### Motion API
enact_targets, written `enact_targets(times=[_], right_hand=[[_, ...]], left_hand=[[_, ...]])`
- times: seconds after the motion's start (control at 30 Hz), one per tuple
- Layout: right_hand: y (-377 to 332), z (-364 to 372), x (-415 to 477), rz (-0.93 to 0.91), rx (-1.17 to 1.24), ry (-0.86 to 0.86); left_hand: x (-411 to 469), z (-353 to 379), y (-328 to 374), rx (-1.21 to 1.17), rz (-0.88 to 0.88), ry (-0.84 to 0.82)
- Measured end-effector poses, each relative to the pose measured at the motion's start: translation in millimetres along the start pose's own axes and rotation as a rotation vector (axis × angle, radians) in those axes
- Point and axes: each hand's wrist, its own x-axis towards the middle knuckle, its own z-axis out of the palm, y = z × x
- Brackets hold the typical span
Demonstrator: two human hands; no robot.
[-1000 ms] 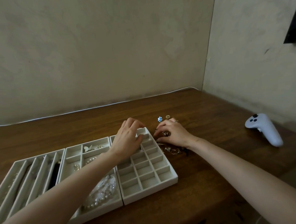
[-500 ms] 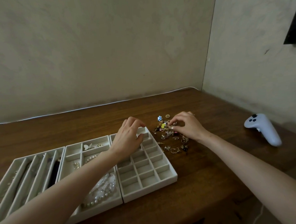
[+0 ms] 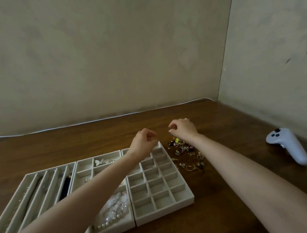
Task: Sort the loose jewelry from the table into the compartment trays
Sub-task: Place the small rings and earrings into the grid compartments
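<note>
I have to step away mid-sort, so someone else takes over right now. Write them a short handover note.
Left hand: fingers curled, above the grid tray's far corner; I cannot tell whether it holds anything.
Right hand: pinches a small piece above the loose pile, which lies on the table right of the grid tray.
Done: pearls and a butterfly piece lie in the middle tray; a dark item lies in the slotted tray.
Left: most of the pile. No jewelry shows in the grid tray's visible compartments.
</note>
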Motion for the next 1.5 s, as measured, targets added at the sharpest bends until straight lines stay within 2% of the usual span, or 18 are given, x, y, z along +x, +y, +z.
enact_targets(times=[0.1,0.2,0.27,0.33,0.4,0.53,0.67,0.77,0.87,1.03,1.13,1.27,1.5], right_hand=[[-7,10,10,0.019,-0.067,-0.032],[-12,14,13,0.034,0.015,-0.042],[-19,8,13,0.040,0.175,-0.023],[-34,-5,9,0.023,0.433,0.002],[-54,-19,-2,-0.038,0.663,-0.043],[-92,-26,-30,-0.147,0.728,-0.221],[-105,-20,-47,-0.092,0.783,-0.291],[-110,-16,-55,-0.034,0.940,-0.386],[-116,-14,-59,-0.014,0.985,-0.399],[-112,-18,-59,-0.069,0.894,-0.333],[-103,-20,-59,-0.061,0.828,-0.295],[-89,-16,-60,0.011,0.829,-0.235],[-66,-19,-63,0.103,0.848,-0.125]], left_hand=[[3,-10,-3,-0.003,-0.008,0.034],[2,-20,-9,0.035,0.025,0.058],[2,-28,-13,0.057,0.052,0.069],[3,-34,-17,0.063,0.072,0.066],[5,-40,-21,0.051,0.081,0.066],[0,-46,-23,-0.041,0.072,0.053],[-14,-53,-26,0.057,0.153,0.043],[-24,-65,-29,0.196,0.222,0.032],[-29,-83,-31,0.331,0.254,0.053],[-37,-124,-48,0.381,0.108,0.104],[-43,-144,-62,0.532,-0.040,0.122],[-47,-153,-78,0.654,-0.152,0.044],[-51,-145,-90,0.748,-0.235,-0.058]])
